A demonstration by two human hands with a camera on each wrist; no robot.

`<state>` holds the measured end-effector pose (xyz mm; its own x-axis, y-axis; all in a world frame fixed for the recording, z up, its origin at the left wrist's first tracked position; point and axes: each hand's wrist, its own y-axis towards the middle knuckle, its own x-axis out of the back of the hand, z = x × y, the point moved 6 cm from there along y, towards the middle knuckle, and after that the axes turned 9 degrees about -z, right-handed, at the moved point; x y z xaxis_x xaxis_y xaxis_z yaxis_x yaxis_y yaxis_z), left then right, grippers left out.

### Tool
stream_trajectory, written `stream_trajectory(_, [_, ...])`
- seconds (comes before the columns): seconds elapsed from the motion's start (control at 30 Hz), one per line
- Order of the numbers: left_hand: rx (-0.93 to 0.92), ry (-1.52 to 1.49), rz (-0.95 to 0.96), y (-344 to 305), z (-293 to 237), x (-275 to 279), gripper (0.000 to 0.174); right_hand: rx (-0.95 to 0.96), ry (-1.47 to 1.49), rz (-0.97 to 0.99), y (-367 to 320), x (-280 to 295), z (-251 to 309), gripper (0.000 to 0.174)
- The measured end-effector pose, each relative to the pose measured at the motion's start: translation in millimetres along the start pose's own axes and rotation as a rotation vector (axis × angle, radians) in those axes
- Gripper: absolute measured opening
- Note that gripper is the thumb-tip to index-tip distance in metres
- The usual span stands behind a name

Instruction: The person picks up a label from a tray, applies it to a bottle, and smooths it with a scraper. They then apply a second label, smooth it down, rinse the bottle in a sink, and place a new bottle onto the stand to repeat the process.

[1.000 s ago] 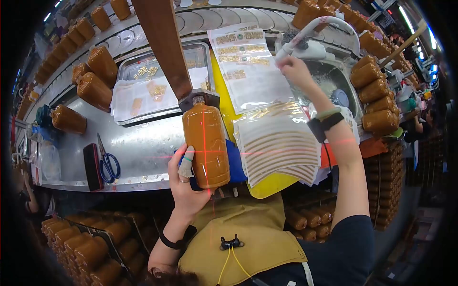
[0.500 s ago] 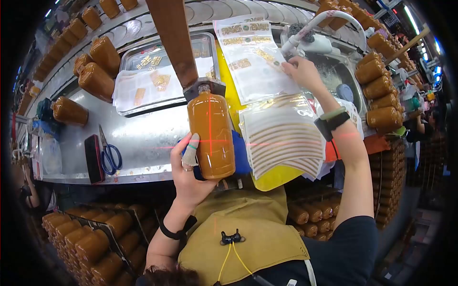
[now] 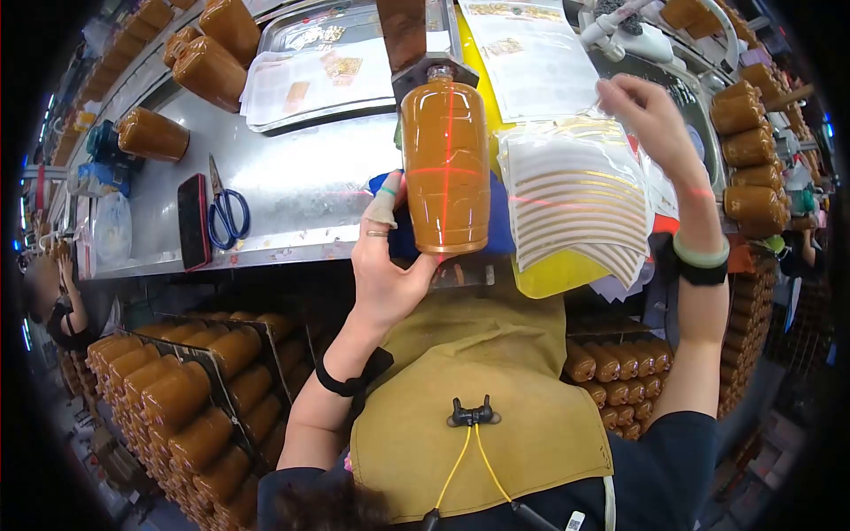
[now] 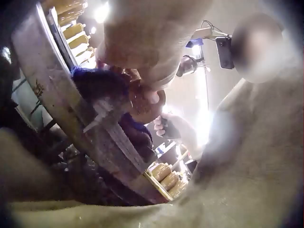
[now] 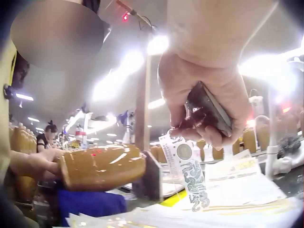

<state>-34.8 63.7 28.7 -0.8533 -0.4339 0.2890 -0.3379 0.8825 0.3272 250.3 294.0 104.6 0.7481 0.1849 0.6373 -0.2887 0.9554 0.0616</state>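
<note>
In the head view my left hand [image 3: 385, 274] grips the lower end of a glossy brown bottle [image 3: 447, 168], its neck against a dark block on a wooden post [image 3: 403, 35]. Red laser lines cross the bottle. My right hand [image 3: 651, 115], fingers bent, is above the right edge of the stacked gold-striped sheets [image 3: 575, 203]. The right wrist view shows that hand [image 5: 204, 99] pinching a thin printed strip [image 5: 190, 175] with a round emblem, a dark flat object [image 5: 209, 109] tucked in its palm. In the left wrist view, the bottle [image 4: 147, 107] is partly hidden by my left hand [image 4: 140, 42].
On the metal table are scissors [image 3: 228, 217], a phone-like red-edged object [image 3: 194, 221], a tray [image 3: 354, 119] with sheets and several brown bottles. Patterned sheets [image 3: 531, 66] lie behind the stack, beside a white tap [image 3: 611, 26] and a sink. Racks of bottles [image 3: 168, 389] stand below.
My right hand has come back from beside the tap toward the striped sheets. My left hand still grips the bottle; the head view has shifted, placing the table higher in the picture.
</note>
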Motion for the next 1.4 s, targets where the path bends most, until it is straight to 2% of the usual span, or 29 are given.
stream_trajectory(0.07, [0.006,0.043,0.034,1.3,-0.1,2.7,0.088,0.066,0.027,0.071,-26.9,-22.3,38.7,0.038])
stream_trajectory(0.13, [-0.069,0.129,0.094,2.6,-2.4,1.8,0.091,-0.01,0.073,0.176,-42.6,-39.8,70.1,0.037])
stream_trajectory(0.23, [-0.109,0.19,0.176,18.0,-26.4,10.7,0.103,0.151,0.355,0.239,-55.5,-67.6,121.2,0.028])
stream_trajectory(0.27, [-0.108,0.186,0.235,23.5,-36.1,12.2,0.107,0.138,0.439,0.286,-60.6,-75.1,140.0,0.026])
stream_trajectory(0.33, [-0.159,0.146,0.19,30.3,-46.3,12.4,0.111,0.124,0.523,0.331,-69.0,-78.4,169.2,0.024])
stream_trajectory(0.4, [0.036,-0.651,0.004,45.3,-62.3,10.1,0.109,0.18,0.536,0.366,-75.4,-77.4,188.2,0.024])
stream_trajectory(0.43, [0.094,-0.532,0.125,46.3,-68.9,15.5,0.107,0.15,0.631,0.423,-76.9,-78.4,190.0,0.021])
stream_trajectory(0.47, [0.163,-0.667,0.242,47.6,-69.5,14.2,0.095,0.152,0.631,0.423,-79.3,-77.5,188.6,0.021])
stream_trajectory(0.53, [0.452,-0.856,0.252,38.4,-60.2,7.5,0.071,0.033,0.554,0.4,-84.6,-75.6,169.2,0.02])
stream_trajectory(0.6, [0.509,-0.705,0.273,23.9,-35.9,12.5,0.045,0.159,0.328,0.314,-90.8,-69.3,141.4,0.021])
stream_trajectory(0.63, [0.539,-0.72,0.227,22.7,-31.2,16.4,0.031,0.12,0.269,0.313,-95.2,-71.4,128.0,0.02])
stream_trajectory(0.67, [0.546,-0.721,0.225,20.8,-28.2,15.2,0.031,0.08,0.21,0.315,-99.1,-74.8,116.7,0.019])
stream_trajectory(0.73, [0.426,-0.588,0.136,24.3,-24.3,19.0,0.033,0.021,0.195,0.293,-104.0,-84.0,98.4,0.019])
stream_trajectory(0.9, [0.469,-0.544,0.126,24.5,-12.0,15.6,0.033,-0.082,0.194,0.183,-106.3,-101.6,66.3,0.02])
stream_trajectory(1.0, [0.505,-0.507,0.105,24.1,-4.5,13.5,0.028,-0.046,0.182,0.109,-105.4,-108.4,60.4,0.02])
stream_trajectory(1.17, [0.573,-0.543,0.109,25.5,-2.0,14.7,0.019,-0.13,0.244,0.126,-107.3,-121.0,44.7,0.02])
stream_trajectory(1.23, [0.567,-0.53,0.118,25.2,3.1,15.5,0.019,-0.16,0.293,0.149,-108.0,-123.6,40.1,0.02])
stream_trajectory(1.3, [0.565,-0.526,0.117,25.1,6.0,14.2,0.018,-0.214,0.465,0.221,-109.7,-128.8,37.7,0.016])
stream_trajectory(1.4, [0.559,-0.525,0.16,26.3,7.6,13.3,0.017,-0.21,0.451,0.196,-110.8,-130.8,30.2,0.02])
